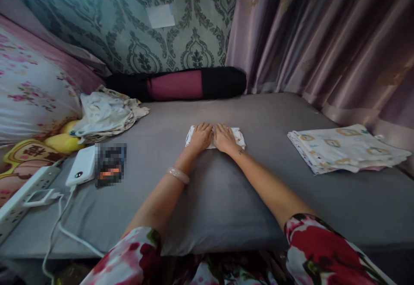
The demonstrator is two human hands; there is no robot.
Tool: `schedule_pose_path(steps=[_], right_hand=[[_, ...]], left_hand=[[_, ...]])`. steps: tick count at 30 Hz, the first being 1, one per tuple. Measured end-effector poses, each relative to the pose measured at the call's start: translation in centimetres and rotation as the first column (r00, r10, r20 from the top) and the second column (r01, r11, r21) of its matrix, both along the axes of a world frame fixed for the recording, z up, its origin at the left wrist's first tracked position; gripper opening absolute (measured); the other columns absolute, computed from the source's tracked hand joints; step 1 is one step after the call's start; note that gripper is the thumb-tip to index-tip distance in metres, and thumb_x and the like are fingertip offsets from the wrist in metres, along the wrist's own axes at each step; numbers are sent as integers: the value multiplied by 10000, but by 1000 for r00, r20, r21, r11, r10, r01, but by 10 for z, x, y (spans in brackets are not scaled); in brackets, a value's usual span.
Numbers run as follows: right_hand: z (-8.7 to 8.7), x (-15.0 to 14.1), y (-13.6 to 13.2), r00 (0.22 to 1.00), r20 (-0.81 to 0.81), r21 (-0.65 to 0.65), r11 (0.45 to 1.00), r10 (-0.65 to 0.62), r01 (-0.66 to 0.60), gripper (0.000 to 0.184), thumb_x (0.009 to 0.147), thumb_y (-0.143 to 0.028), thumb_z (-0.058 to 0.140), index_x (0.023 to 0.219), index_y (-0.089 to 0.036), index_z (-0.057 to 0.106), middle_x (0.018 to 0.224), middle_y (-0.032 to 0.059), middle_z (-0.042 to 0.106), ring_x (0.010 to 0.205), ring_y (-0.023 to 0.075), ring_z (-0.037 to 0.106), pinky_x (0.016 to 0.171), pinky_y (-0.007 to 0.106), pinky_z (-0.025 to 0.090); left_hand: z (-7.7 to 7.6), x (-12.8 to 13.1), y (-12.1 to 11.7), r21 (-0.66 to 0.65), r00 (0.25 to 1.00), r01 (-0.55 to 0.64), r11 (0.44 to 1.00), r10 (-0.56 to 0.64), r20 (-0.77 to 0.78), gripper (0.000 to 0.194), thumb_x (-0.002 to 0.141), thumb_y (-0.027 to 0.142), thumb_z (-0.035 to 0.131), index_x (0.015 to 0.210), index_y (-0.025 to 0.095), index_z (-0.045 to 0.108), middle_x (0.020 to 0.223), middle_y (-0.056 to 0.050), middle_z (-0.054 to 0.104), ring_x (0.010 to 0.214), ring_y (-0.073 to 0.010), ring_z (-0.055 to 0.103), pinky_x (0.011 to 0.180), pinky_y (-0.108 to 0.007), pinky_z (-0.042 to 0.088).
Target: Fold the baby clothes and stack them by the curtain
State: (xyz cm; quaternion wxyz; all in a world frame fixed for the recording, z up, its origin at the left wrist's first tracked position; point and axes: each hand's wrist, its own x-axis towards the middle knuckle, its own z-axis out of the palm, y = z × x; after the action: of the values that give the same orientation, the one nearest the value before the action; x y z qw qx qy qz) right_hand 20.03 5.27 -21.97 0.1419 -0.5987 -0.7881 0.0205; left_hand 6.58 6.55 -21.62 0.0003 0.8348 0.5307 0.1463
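A small folded white cloth (239, 137) lies on the grey sheet (213, 198) in front of me, at the middle of the view. My left hand (201, 137) rests flat on its left half, fingers stretched forward. Beside it my right hand (224, 138) lies flat on the right half, the two hands nearly touching. Both palms face down and press on the cloth, which shows at the outer sides and between the hands. Its middle is hidden under them. Neither hand grips anything.
A stack of flat printed cloths (343, 147) lies at the right. A rumpled pile of cloths (106, 112) sits at the left, near a white power bank (81, 166), a pixelated dark item (110, 164) and a power strip (29, 196) with cables. A black and pink roll (176, 84) lies along the wall.
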Motion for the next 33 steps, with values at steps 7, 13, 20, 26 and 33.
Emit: schedule_pose_path(steps=[7,13,20,26,33], right_hand=[[-16,-2,-3,999,-11,1,1000,-31,31,524,983,-291,275,1445,-84,409,1492,144,427,1402,276,312,1149,458,173],[-16,2,-4,995,7,-3,995,-102,102,534,983,-315,287,1427,-55,428,1485,179,426,1396,297,316,1143,468,165],[-18,12,-7,969,7,-4,969,-245,245,572,973,-309,273,1409,28,425,1486,225,401,1407,326,294,1154,484,131],[-18,21,-7,947,-11,1,947,-322,322,592,962,-321,282,1399,53,420,1504,259,349,1426,350,249,1140,518,161],[-14,22,-8,949,-2,-35,949,-314,314,599,965,-321,265,1407,58,408,1502,251,359,1428,349,247,1147,504,166]], left_hand=[[-17,-4,-2,-48,999,-21,999,20,-27,477,1002,313,252,1421,163,422,1471,-123,464,1375,-268,395,1134,-474,274],[-19,-5,-3,-52,997,-66,996,64,-38,519,997,352,244,1456,152,380,1492,-126,438,1392,-273,370,1150,-473,256],[-26,-8,0,-49,987,-154,987,152,-57,613,985,458,231,1450,88,383,1493,-167,423,1411,-294,340,1177,-457,220],[-23,-12,-3,-67,979,-204,977,202,-40,682,962,566,232,1443,110,393,1497,-188,409,1423,-320,315,1160,-513,235],[-18,-12,-5,-73,983,-181,981,177,-49,663,972,541,226,1421,91,413,1492,-202,410,1418,-323,318,1152,-524,244]])
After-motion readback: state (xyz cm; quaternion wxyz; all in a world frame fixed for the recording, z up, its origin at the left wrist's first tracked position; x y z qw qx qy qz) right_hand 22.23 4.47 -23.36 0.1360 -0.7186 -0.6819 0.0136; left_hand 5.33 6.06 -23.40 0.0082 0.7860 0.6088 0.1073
